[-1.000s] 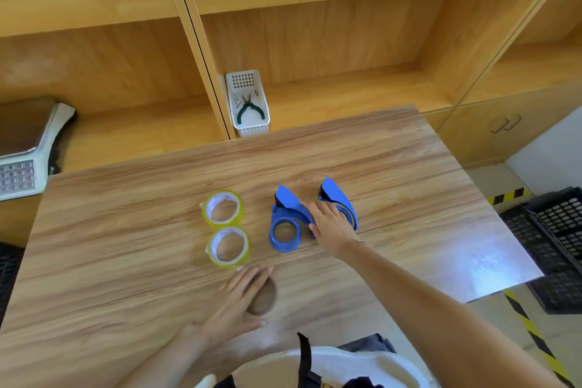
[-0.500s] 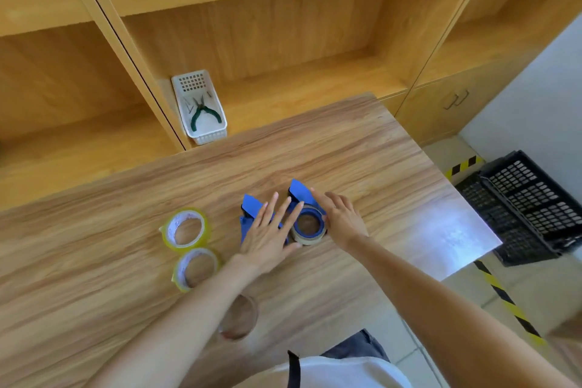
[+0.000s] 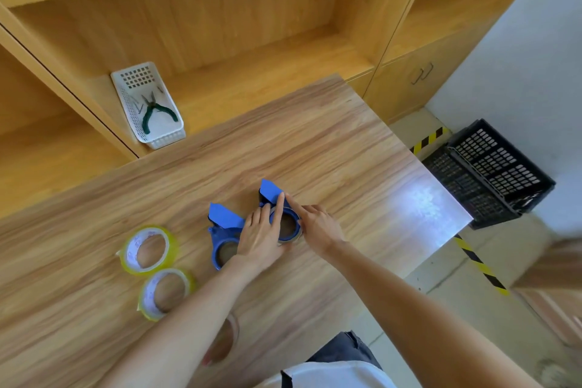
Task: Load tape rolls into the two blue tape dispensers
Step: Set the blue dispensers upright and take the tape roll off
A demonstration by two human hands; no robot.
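Head view shows the left hand (image 3: 263,238) lying flat, fingers together and stretched over the right-hand blue dispenser (image 3: 277,211), its index finger reaching up to the dispenser's raised blue blade end. The right hand (image 3: 318,224) presses in from the other side, index finger extended to the same spot, the other fingers curled against the round hub; neither hand looks clamped around anything, both seem to press and steady. A pale band round that hub suggests a roll is seated there, though I cannot tell for sure. The other blue dispenser (image 3: 225,236) lies just beside, partly under the left palm, its hub apparently bare.

Risk, as I judge it: pressing from two sides could skid the dispenser on the smooth table (image 3: 346,142), or nudge its neighbour.

Two yellow tape rolls (image 3: 148,250) lie flat to the left, apart from the dispensers. On the shelf, a white basket (image 3: 163,140) holds green-handled pliers (image 3: 157,112). A black crate (image 3: 491,173) sits on the floor; its contents are unclear.
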